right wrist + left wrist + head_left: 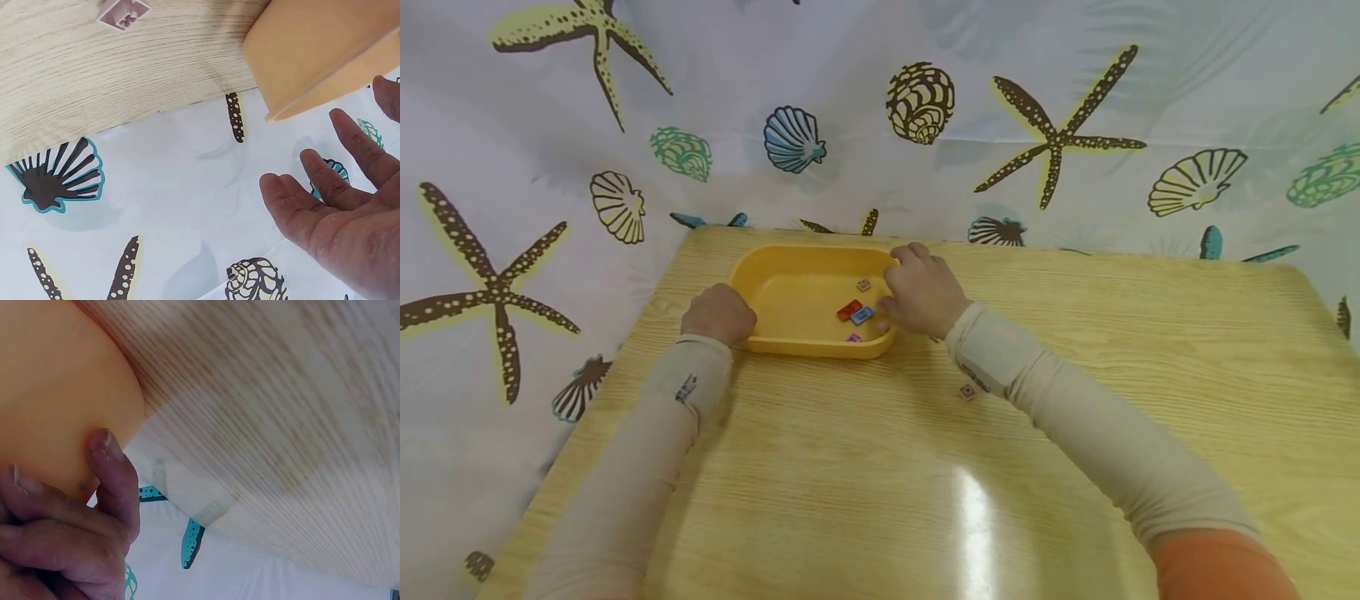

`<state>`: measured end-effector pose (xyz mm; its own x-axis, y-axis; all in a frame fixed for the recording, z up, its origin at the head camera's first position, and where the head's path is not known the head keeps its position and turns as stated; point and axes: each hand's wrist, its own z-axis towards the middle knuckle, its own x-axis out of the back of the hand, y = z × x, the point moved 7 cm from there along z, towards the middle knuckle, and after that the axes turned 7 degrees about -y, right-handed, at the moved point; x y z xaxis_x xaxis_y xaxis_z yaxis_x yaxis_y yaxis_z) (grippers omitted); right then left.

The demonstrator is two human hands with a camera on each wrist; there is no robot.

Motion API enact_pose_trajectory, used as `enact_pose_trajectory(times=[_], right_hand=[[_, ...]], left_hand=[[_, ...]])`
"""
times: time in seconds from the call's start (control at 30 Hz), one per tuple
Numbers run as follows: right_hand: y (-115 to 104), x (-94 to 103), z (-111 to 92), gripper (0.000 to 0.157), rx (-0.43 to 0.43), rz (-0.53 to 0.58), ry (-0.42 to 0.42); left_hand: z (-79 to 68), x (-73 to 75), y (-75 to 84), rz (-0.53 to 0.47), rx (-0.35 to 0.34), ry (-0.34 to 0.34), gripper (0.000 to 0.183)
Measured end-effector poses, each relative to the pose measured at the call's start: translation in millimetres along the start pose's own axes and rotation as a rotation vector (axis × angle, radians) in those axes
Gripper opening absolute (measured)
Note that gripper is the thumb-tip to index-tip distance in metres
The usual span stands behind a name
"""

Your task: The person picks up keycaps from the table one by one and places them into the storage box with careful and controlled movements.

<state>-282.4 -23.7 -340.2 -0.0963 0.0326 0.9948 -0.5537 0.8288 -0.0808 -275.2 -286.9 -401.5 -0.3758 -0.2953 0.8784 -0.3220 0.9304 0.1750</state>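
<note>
A yellow plastic basin (805,348) stands near the table's far edge. My left hand (718,314) grips its left end; in the left wrist view, curled fingers (112,462) lie against the outer wall. At the other end, my right hand (925,289) is over the rim, and the right wrist view shows its fingers (362,150) spread and loosely bent. Inside the basin lie a red piece (849,310), a blue piece (862,316), a pale pink square piece (863,284) and a magenta piece (853,337). A small pale round thing (882,326) is by the right fingertips, too blurred to identify.
On the wooden table (820,467), a small brownish-pink square piece (967,391) lies below the right wrist. Another small piece (934,337), partly hidden, is near the right hand. A shell-and-starfish patterned cloth (865,183) hangs behind the table and along its left side.
</note>
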Motion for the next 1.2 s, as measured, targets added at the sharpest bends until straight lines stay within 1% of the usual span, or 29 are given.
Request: enact_pose_trajectory(times=[0.2, 0.33, 0.47, 0.67, 0.8, 0.93, 1.1, 1.2], right_hand=[[12, -0.2, -6, 0.027, -0.018, -0.016, 0.015], [23, -2.2, -11, 0.023, -0.025, -0.003, 0.018], [36, -4.2, -18, 0.023, -0.044, 0.006, 0.020], [52, -5.5, -29, 0.025, -0.063, -0.006, 0.046], [62, -8.6, -35, 0.026, -0.089, 0.009, 0.029], [72, -13.9, -40, 0.026, -0.107, 0.012, 0.015], [80, -19.9, -46, 0.026, -0.124, 0.012, 0.017], [84, -26.3, -48, 0.028, -0.140, 0.027, -0.004]], left_hand=[[1.6, -1.6, 1.3, 0.009, 0.000, -0.004, 0.025], [0.6, -0.2, 2.5, 0.010, -0.001, 0.008, 0.024], [-0.1, 0.6, 3.8, 0.013, -0.009, 0.008, 0.024], [-0.8, 0.1, 3.6, 0.024, 0.015, -0.007, 0.023], [-1.0, -0.7, 2.1, 0.027, 0.036, -0.028, 0.023], [-1.5, -1.2, 1.5, 0.028, 0.033, -0.038, 0.023], [-1.5, -1.5, 1.8, 0.025, 0.028, -0.045, 0.022], [-1.4, -1.2, 2.1, 0.027, 0.031, -0.046, 0.023]])
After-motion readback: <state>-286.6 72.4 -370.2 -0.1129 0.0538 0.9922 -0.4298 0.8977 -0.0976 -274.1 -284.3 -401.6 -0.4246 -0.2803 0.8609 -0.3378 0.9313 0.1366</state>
